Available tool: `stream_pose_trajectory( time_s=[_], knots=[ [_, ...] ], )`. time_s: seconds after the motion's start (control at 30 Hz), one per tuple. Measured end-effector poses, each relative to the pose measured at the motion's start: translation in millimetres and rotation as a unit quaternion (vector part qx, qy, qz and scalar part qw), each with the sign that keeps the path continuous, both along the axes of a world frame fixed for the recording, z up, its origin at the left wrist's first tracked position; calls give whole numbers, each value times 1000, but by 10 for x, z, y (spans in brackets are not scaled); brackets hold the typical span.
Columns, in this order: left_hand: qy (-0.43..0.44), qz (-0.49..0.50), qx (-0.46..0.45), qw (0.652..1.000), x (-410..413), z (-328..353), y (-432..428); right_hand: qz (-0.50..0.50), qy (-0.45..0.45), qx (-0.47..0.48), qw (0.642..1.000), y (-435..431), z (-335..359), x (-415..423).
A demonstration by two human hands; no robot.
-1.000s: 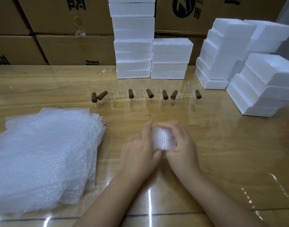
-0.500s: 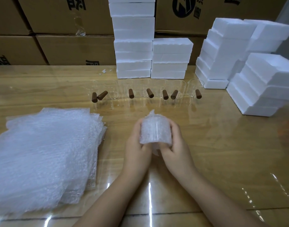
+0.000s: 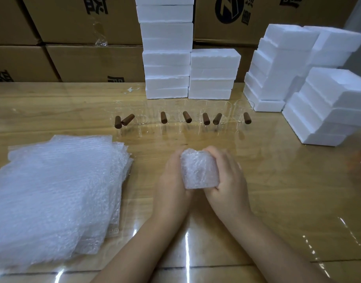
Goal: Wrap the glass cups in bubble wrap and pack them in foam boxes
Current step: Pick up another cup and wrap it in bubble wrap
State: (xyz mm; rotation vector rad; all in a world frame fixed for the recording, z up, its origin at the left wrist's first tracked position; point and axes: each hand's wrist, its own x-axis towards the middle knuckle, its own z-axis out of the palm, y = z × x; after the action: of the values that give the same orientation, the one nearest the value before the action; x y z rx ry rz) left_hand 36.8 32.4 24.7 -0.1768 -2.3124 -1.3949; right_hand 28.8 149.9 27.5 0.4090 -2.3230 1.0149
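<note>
Now left hand (image 3: 172,181), right hand (image 3: 229,180) clasp bubble-wrapped cup (image 3: 199,170).
Fingers (image 3: 215,153) curl round its knobbly wrap; blocky white foam boxes (image 3: 167,58) stacked behind.

Light: soft, from overhead, moderately bright.
Glare: white streaks on table (image 3: 277,190) near me.
Whites: foam boxes (image 3: 214,58) almost blown out.
Edges: bowed by the wide lens, slightly soft.

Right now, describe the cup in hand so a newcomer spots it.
On the wooden table, right of the bubble wrap pile, left hand and right hand meet. Between them sits the wrapped cup, the only one covered; the row of cups behind is bare glass.
</note>
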Motion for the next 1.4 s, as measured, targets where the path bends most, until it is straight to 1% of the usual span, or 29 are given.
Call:
stream_pose_trajectory(
  time_s=[0.07,0.13,0.2,0.3,0.4,0.43,0.47,0.5,0.53,0.6,0.67,0.7,0.77,0.83,0.93,1.0,1.03,1.13,1.3,1.4],
  knots=[
    [-3,9,41,999,-2,31,-8,17,8,2,1000,-7,4,8],
    [-4,2,49,999,-12,29,-9,42,-3,-25,999,-6,-14,16],
    [-13,-20,37,999,-23,-2,7,53,-37,-67,996,13,-32,10],
    [-52,-55,7,997,-34,-37,-28,32,-90,-88,992,49,-15,-45],
    [-73,-140,-54,986,-52,-25,-142,18,-186,-129,974,128,55,-144],
    [-56,-170,-96,979,-62,-5,-195,22,-225,-138,964,169,84,-173],
    [-19,-185,-157,970,-74,21,-247,36,-263,-146,953,205,115,-199],
    [32,-185,-222,957,-90,38,-284,58,-300,-145,941,237,144,-210],
    [81,-176,-269,944,-98,50,-306,77,-332,-127,931,251,171,-217],
    [135,-172,-294,930,-92,68,-284,103,-369,-50,922,225,195,-204],
    [157,-194,-291,924,-70,45,-227,109,-355,10,928,162,169,-158],
    [159,-202,-285,923,-59,31,-203,109,-342,12,933,137,146,-133],
    [158,-207,-257,931,-55,19,-197,132,-331,-27,934,127,129,-108],
    [154,-201,-216,943,-52,25,-220,185,-345,-78,917,191,124,-146],
    [156,-146,-189,958,-49,64,-267,252,-400,-153,868,381,178,-237],
    [168,-105,-199,960,-46,76,-282,290,-433,-146,841,475,211,-252],
    [175,-97,-202,959,-45,72,-285,303,-443,-128,834,492,219,-241],
    [203,-94,-230,947,-49,66,-292,301,-453,-85,835,434,202,-218],
    [266,-103,-310,907,-57,54,-263,299,-440,-116,839,308,146,-169],
    [279,-88,-328,898,-33,81,-193,267,-422,-119,858,228,117,-143]
  ],
)
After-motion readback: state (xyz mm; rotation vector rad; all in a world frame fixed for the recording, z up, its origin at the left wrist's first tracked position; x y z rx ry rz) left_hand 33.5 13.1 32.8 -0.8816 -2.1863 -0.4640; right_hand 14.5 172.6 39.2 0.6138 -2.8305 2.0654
